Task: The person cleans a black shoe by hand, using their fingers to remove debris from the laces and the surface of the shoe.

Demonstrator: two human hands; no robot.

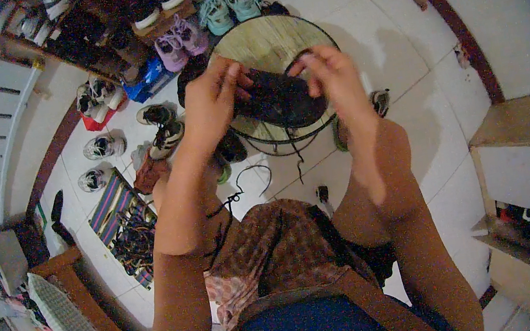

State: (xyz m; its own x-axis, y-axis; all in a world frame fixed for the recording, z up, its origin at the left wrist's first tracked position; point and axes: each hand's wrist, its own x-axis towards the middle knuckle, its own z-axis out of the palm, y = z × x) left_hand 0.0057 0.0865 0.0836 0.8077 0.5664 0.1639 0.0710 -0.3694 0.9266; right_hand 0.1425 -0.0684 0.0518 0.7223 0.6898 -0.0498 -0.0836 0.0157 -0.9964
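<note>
A black shoe [281, 99] lies on a small round table with a wood-look top [251, 36] and a dark rim. My left hand [216, 95] is at the shoe's left end, fingertips over its dark upper; whether they grip anything is unclear. At the shoe's right, my right hand [330, 71] is blurred, its fingers curled beside a thin dark cord-like curve; its hold cannot be made out. A black lace [298, 160] hangs below the table's near edge. More black laces [231, 198] lie across my left thigh.
Shoes fill a rack at the upper left, with mint sneakers [229, 9] and lilac sneakers [181, 42] near the table. A blue box [149, 80] and loose shoes stand left. A striped mat [114, 203] bears a pile of laces [135, 241]. Cabinets [527, 167] stand at right.
</note>
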